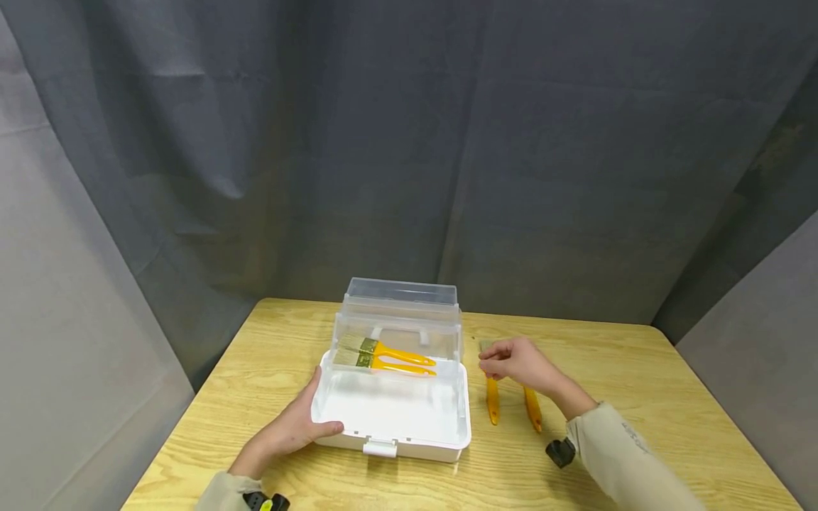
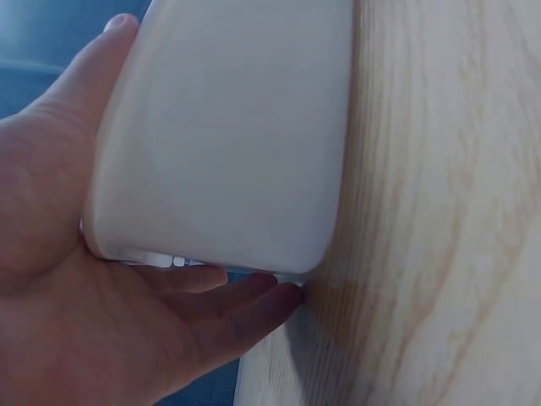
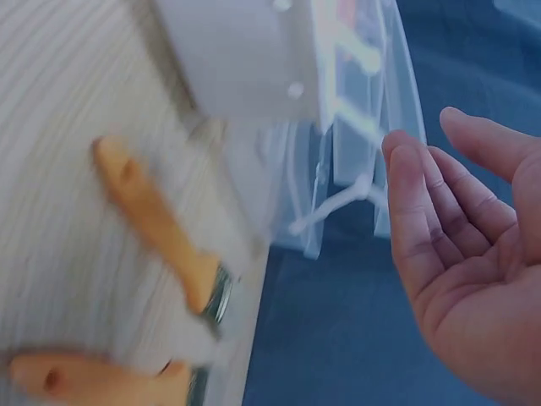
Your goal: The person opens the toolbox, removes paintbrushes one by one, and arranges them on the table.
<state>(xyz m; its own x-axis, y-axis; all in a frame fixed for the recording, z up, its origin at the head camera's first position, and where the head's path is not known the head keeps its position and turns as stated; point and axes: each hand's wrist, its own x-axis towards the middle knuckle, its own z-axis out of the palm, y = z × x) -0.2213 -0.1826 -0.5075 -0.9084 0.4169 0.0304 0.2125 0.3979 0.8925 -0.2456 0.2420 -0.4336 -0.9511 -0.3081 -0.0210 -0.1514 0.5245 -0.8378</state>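
A white storage box (image 1: 391, 406) with a clear raised lid and trays stands open on the table. My left hand (image 1: 290, 424) holds its left end, thumb at the front edge; in the left wrist view the fingers reach round the far corner of the box wall (image 2: 228, 127). Two paintbrushes with yellow handles (image 1: 402, 355) lie side by side in a clear tray. On the table right of the box lie two more paintbrushes (image 1: 493, 403) (image 1: 532, 409). Above their bristle ends is my right hand (image 1: 520, 363), its fingers loosely bent and holding nothing in the right wrist view.
The clear lid and tiers (image 1: 401, 305) rise at the back of the box. A white latch (image 1: 380, 448) sticks out at its front. The wooden table (image 1: 626, 397) ends at a dark curtain (image 1: 549, 177), with grey panels at both sides.
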